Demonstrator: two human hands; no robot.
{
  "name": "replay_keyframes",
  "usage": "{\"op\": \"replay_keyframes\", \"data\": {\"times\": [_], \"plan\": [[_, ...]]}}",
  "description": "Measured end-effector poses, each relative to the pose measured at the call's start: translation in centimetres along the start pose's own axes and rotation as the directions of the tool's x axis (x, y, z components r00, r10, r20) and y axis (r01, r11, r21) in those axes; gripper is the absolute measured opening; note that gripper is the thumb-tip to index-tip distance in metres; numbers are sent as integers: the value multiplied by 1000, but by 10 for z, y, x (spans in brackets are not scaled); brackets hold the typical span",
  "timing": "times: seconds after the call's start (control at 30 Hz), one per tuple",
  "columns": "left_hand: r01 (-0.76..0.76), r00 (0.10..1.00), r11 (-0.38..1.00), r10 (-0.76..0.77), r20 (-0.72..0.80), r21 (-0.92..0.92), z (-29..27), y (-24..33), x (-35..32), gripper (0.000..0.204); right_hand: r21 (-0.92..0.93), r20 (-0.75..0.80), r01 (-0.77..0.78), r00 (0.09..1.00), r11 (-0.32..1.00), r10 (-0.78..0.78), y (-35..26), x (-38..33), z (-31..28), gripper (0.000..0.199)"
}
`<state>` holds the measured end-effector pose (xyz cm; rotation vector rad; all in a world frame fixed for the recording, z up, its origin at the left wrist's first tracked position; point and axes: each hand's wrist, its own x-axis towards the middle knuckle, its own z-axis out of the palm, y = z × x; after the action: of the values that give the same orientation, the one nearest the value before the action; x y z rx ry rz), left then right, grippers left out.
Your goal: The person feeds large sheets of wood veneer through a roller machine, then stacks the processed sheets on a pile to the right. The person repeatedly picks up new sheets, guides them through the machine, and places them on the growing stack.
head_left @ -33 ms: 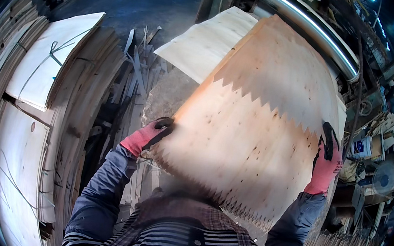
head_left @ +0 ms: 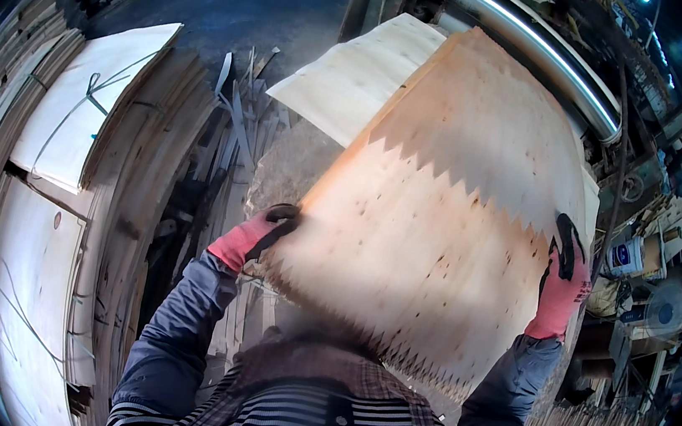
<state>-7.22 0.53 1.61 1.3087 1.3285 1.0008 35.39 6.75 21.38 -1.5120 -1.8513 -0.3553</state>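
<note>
The stack of wood veneer sheets point(head_left: 412, 255), zigzag at its ends, lies just before the person, between two gloved hands. The left hand point(head_left: 254, 235) is touching its left edge, the right hand point(head_left: 562, 284) its right edge — if the fingers are clamped, I cannot tell. Beyond lies a paler veneer sheet point(head_left: 348, 75) — then a shiny metal roller point(head_left: 536, 50).

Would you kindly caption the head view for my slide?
Gloved left hand and right hand at opposite edges of stacked, jagged wood sheets.

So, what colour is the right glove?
The right glove is pinkish red with black on its fingers, best seen in the head view.
</note>
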Motion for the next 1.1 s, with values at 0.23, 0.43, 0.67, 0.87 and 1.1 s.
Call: {"op": "replay_keyframes", "data": {"times": [0.23, 0.43, 0.67, 0.87, 1.1], "plan": [[-25, 997, 980, 11, -72, -199, 12, 66, -9, 24, -61, 77, 63, 995, 996, -58, 2, -16, 13, 43], [97, 994, 994, -94, -63, 44, 11, 27, 3, 36, -7, 195, 161, 968, 987, -156, 5, -53, 39, 39], [157, 894, 750, 170, -415, 643, 55, 2, -4, 48, 16, 367, 205, 909, 979, -196, 32, -123, 103, 31], [98, 878, 770, 232, -420, 631, 59, -2, -5, 50, 50, 388, 186, 902, 981, -191, 32, -123, 108, 29], [130, 884, 808, 169, -436, 575, 61, 13, -7, 49, 77, 386, 175, 902, 981, -192, 29, -119, 106, 28]]}}
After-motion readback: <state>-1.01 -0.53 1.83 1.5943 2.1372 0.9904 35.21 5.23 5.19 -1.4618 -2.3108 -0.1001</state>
